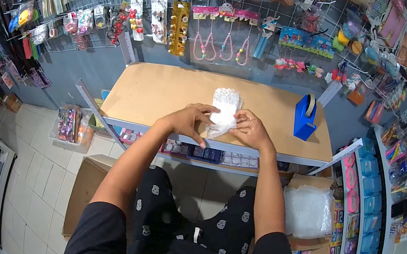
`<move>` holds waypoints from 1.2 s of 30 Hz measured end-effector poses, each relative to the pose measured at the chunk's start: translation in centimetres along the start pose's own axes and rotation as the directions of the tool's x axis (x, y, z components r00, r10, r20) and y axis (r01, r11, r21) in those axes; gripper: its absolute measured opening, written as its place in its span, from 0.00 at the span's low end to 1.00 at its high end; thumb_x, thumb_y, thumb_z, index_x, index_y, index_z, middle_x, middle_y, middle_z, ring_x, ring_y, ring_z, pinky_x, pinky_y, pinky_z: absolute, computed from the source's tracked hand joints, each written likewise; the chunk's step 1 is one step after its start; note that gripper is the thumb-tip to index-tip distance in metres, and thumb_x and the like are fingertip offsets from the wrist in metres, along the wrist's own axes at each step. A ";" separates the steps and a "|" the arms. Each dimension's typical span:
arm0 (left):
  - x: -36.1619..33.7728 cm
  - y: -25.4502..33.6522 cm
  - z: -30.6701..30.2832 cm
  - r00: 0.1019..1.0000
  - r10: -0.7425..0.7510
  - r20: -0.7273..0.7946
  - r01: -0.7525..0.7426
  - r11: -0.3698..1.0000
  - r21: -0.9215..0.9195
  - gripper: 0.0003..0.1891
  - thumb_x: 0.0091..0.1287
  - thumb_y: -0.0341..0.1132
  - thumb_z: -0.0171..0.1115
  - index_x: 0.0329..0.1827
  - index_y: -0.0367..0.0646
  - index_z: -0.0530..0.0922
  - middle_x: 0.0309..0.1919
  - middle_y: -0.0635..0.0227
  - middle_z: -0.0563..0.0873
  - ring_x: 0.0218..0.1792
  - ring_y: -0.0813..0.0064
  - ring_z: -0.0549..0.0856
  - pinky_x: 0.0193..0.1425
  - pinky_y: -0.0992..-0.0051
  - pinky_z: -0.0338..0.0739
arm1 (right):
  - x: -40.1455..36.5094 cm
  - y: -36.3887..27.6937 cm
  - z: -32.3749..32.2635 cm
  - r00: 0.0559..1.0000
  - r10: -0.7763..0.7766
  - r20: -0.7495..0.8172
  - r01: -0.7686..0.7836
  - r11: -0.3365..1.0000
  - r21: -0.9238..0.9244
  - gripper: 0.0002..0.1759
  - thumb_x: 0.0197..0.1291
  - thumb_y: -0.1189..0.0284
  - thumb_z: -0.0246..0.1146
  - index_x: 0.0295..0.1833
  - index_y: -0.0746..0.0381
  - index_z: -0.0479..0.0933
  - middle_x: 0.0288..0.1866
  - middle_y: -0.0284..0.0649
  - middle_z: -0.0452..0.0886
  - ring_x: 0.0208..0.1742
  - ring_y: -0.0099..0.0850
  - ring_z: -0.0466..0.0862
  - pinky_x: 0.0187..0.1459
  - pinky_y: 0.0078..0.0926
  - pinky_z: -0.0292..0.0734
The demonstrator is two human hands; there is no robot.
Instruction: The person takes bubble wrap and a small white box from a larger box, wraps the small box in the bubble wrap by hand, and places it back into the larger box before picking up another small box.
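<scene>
A small white packet wrapped in clear bubble wrap [227, 98] lies near the front edge of the wooden tabletop [161, 87]. Its lower end is loose, crinkled clear plastic. On its left side is my left hand [189, 120], thumb and fingers spread apart, the fingertips at the packet's edge. My right hand [250, 130] pinches the wrap along the right edge between thumb and fingers. What lies inside the wrap cannot be made out.
A blue tape dispenser [305, 117] stands at the table's right end. Hair accessories and bead necklaces [221, 46] hang on the wall grid behind. Below right sits a cardboard box with bubble wrap [308, 211]; another open carton [85, 193] is on the floor at left.
</scene>
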State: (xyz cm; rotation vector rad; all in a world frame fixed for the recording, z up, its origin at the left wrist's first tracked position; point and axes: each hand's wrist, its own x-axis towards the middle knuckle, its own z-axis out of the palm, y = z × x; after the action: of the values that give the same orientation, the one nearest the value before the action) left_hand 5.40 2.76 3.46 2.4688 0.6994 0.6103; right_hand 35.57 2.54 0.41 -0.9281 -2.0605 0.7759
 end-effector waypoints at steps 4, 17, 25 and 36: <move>-0.1 -0.1 0.6 0.997 -0.046 -0.061 0.043 0.998 -0.041 0.33 0.41 0.45 0.91 0.52 0.40 0.91 0.72 0.51 0.80 0.72 0.51 0.78 0.74 0.57 0.74 | 0.4 0.7 0.0 1.000 -0.004 0.002 0.004 1.000 0.009 0.12 0.60 0.68 0.79 0.38 0.68 0.90 0.58 0.40 0.84 0.58 0.29 0.84 0.60 0.28 0.80; 0.5 -1.1 1.8 0.977 -0.046 -0.208 0.039 0.998 -0.042 0.20 0.57 0.46 0.84 0.43 0.40 0.91 0.65 0.56 0.86 0.57 0.56 0.89 0.59 0.62 0.83 | 0.6 0.2 -0.2 0.983 0.184 -0.009 -0.181 0.973 0.146 0.10 0.63 0.71 0.76 0.40 0.69 0.90 0.58 0.43 0.84 0.57 0.30 0.84 0.60 0.28 0.77; 0.8 0.1 2.1 0.952 -0.162 -0.260 0.120 0.978 -0.168 0.14 0.75 0.40 0.70 0.53 0.38 0.89 0.59 0.55 0.89 0.55 0.65 0.88 0.56 0.67 0.83 | 0.4 0.4 -0.2 0.991 0.125 -0.043 -0.115 0.975 0.192 0.15 0.61 0.67 0.78 0.44 0.69 0.91 0.55 0.43 0.88 0.55 0.32 0.86 0.59 0.29 0.80; 1.6 1.2 2.2 0.872 -0.398 -0.284 0.326 0.906 -0.269 0.16 0.75 0.43 0.68 0.51 0.38 0.88 0.38 0.57 0.91 0.36 0.66 0.87 0.45 0.66 0.81 | 0.5 -1.2 0.1 0.973 0.206 -0.107 -0.194 0.975 0.112 0.15 0.68 0.65 0.74 0.41 0.68 0.87 0.37 0.37 0.89 0.39 0.23 0.86 0.44 0.25 0.81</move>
State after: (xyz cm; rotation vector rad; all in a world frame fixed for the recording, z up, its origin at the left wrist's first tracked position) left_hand 8.25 2.01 2.88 1.9798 1.1367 0.9099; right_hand 34.79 2.29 1.44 -1.1098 -1.8274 0.9000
